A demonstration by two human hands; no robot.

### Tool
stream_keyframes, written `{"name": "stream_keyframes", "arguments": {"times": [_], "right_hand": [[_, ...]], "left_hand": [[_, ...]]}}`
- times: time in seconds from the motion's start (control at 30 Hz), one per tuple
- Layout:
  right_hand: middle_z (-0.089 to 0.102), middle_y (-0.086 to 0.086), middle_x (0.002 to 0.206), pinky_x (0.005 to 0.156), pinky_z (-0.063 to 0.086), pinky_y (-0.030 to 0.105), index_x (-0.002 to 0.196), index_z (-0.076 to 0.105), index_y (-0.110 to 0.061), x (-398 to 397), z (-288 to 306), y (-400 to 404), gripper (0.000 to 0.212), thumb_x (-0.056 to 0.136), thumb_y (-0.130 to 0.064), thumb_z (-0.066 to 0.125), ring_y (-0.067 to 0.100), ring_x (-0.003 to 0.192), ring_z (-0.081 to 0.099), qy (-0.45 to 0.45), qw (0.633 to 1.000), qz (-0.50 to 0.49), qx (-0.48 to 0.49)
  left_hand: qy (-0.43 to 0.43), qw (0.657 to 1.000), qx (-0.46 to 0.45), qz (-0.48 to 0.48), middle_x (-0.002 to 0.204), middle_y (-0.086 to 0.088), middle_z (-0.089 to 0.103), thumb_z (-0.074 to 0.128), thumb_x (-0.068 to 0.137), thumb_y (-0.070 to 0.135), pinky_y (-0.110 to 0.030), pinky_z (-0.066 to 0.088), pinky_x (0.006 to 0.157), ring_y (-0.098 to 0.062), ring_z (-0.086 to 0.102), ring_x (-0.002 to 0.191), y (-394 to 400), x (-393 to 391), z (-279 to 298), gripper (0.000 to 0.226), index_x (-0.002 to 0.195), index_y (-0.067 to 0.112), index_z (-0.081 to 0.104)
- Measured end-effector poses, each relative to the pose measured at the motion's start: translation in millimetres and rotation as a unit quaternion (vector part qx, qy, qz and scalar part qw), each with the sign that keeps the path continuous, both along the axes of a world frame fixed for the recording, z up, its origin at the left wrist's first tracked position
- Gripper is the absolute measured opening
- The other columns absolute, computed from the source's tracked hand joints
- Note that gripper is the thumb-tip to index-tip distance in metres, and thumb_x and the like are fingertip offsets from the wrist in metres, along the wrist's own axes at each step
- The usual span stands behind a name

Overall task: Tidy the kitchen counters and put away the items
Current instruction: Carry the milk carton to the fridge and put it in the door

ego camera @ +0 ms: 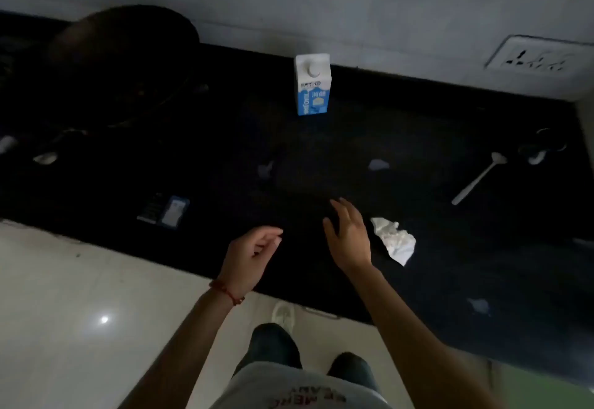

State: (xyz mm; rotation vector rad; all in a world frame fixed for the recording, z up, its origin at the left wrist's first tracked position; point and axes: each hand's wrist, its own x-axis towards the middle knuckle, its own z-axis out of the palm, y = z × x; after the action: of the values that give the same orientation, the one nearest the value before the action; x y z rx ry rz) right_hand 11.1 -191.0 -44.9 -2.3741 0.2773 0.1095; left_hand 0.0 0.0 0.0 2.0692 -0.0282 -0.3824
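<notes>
A blue and white carton (312, 87) stands upright near the back wall on the black counter (434, 119). A crumpled white paper (393, 240) lies near the front edge, just right of my right hand (348, 238), which hovers open with fingers spread and holds nothing. My left hand (249, 256), a red thread at the wrist, hangs over the counter's front edge with fingers loosely curled and nothing in them. A white spoon (479, 178) lies at the right. A small dark packet (167, 211) rests at the left front.
A large dark wok (125, 64) sits at the back left. Small white scraps (378, 164) dot the counter. A dark cup (546, 143) lies at the far right. A wall socket (540, 56) is at upper right. Pale floor (80, 312) lies below.
</notes>
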Motion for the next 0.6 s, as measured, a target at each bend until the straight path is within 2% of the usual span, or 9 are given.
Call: {"name": "stream_keyframes", "arguments": {"times": [0.1,0.17,0.23,0.3,0.37,0.5,0.6], "right_hand": [[0.022,0.011,0.154,0.117,0.015,0.038,0.141,0.029,-0.013,22.8,-12.9,4.8,0.053,0.093,-0.032,0.043,0.025,0.144,0.013,0.023,0.996,-0.018,-0.087],[0.023,0.012,0.153,0.117,0.013,0.038,0.140,0.033,-0.013,28.0,-19.4,8.1,0.054,0.093,-0.038,0.036,0.027,0.143,0.015,0.031,0.992,-0.029,-0.116],[0.031,0.014,0.150,0.114,0.016,0.038,0.135,0.041,-0.012,26.9,-26.7,9.8,0.056,0.090,-0.042,0.028,0.028,0.141,0.023,0.012,0.986,-0.033,-0.162],[0.040,0.014,0.145,0.110,0.022,0.038,0.130,0.046,-0.012,26.6,-30.2,11.1,0.053,0.089,-0.041,0.031,0.028,0.137,0.031,-0.003,0.981,-0.043,-0.189],[0.044,0.013,0.142,0.110,0.027,0.038,0.129,0.047,-0.014,27.6,-33.1,11.3,0.049,0.089,-0.040,0.034,0.024,0.135,0.029,-0.003,0.979,-0.050,-0.198],[0.044,0.013,0.142,0.112,0.015,0.031,0.129,0.045,-0.014,29.1,-34.6,10.7,0.049,0.092,-0.043,0.031,0.022,0.135,0.024,0.001,0.978,-0.046,-0.202],[0.044,0.012,0.142,0.111,0.013,0.029,0.130,0.043,-0.016,29.7,-33.2,10.4,0.048,0.092,-0.042,0.030,0.021,0.136,0.024,0.004,0.981,-0.047,-0.189]], "left_hand": [[-0.010,1.000,0.007,-0.006,0.098,0.001,0.066,0.054,0.089,0.014,0.003,0.043,0.073,-0.007,0.062,0.092,0.4,55.9,1.2,0.021,0.107,0.015,0.064],[-0.024,1.000,0.012,-0.010,0.100,0.001,0.065,0.054,0.089,0.014,0.004,0.042,0.071,-0.006,0.059,0.089,-5.1,97.7,3.5,0.022,0.109,0.012,0.063],[-0.042,0.999,0.012,-0.001,0.104,-0.003,0.065,0.055,0.088,0.015,-0.004,0.047,0.077,-0.004,0.057,0.088,-13.4,136.7,6.0,0.025,0.112,0.011,0.061],[-0.062,0.998,0.006,0.019,0.111,-0.009,0.064,0.058,0.086,0.014,-0.020,0.048,0.082,-0.009,0.057,0.095,-22.5,176.8,4.7,0.031,0.117,0.010,0.057],[-0.074,0.997,-0.001,0.034,0.120,-0.011,0.060,0.062,0.083,0.016,-0.025,0.046,0.085,-0.013,0.056,0.106,-33.2,215.7,2.9,0.044,0.125,0.010,0.050],[-0.053,0.998,-0.005,0.019,0.145,-0.009,0.038,0.071,0.075,0.020,-0.036,0.039,0.105,-0.017,0.040,0.129,-57.7,278.7,2.1,0.079,0.141,0.012,0.026],[-0.049,0.999,-0.020,-0.008,0.148,-0.009,0.033,0.076,0.070,0.016,-0.037,0.033,0.111,-0.020,0.034,0.135,-72.4,308.7,0.5,0.091,0.143,0.011,0.021]]}}
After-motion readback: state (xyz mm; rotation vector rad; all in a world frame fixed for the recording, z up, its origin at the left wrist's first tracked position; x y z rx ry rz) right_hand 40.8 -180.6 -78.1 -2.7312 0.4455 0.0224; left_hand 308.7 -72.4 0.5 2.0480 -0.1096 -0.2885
